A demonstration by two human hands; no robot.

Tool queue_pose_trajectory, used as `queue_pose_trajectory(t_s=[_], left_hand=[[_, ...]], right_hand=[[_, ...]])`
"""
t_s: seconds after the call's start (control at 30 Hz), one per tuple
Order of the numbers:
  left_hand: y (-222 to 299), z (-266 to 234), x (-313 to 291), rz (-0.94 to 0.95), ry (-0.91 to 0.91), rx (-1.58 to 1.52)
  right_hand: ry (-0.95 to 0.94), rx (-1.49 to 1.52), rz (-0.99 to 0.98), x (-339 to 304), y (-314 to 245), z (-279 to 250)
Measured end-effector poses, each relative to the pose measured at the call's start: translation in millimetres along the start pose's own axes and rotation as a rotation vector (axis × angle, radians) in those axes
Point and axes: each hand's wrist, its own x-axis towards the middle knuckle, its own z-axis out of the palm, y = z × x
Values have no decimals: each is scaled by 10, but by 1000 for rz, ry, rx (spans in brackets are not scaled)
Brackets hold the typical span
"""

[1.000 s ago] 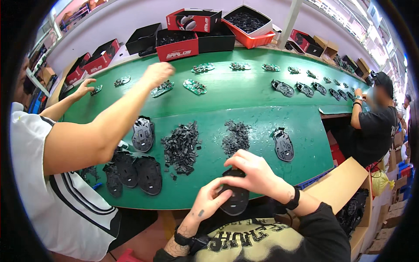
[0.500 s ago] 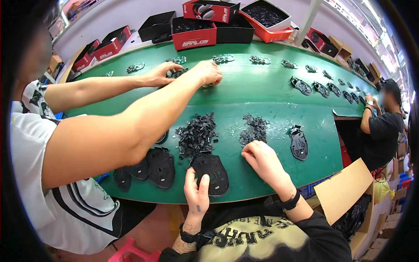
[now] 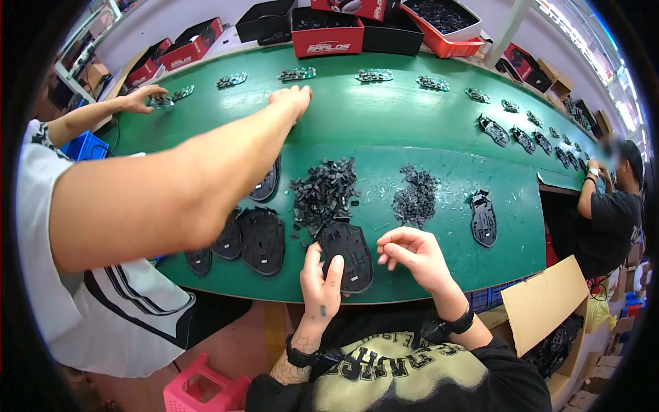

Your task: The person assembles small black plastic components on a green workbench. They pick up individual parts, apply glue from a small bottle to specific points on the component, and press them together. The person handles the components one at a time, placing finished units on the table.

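Note:
A black plastic mouse shell (image 3: 349, 255) is gripped in my left hand (image 3: 321, 285), thumb on top, at the front edge of the table. Just right of it hovers my right hand (image 3: 413, 255), thumb and fingertips drawn together in a pinch. Whatever is between those fingertips is too small to make out. Beyond the shell lies a heap of black rectangular plastic pieces (image 3: 324, 196). A second heap, of smaller dark pieces (image 3: 415, 198), is on the table past my right hand. Another mouse shell (image 3: 483, 218) rests farther right.
At left, a co-worker's arm (image 3: 171, 178) reaches across the green table (image 3: 412, 130) above several black shells (image 3: 263, 240). Circuit boards (image 3: 374, 75) line the far side, before boxes of parts (image 3: 328, 34). An open carton (image 3: 542, 302) stands at my right; another person (image 3: 611, 192) works beyond.
My right hand has come from the small-piece heap toward the shell in my left hand. The co-worker's hands have moved apart, one to the far left at a circuit board. The view has shifted slightly.

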Motion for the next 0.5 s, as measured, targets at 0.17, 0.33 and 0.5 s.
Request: queue_pose_trajectory(t_s=[0.17, 0.33, 0.5], left_hand=[[79, -22, -21, -97, -23, -51], [154, -6, 0, -183, -37, -73], [140, -2, -19, -181, -19, -95]], right_hand=[[85, -299, -163, -71, -119, 135], [-29, -602, -420, -90, -109, 137], [-24, -642, -471, -70, -26, 218]])
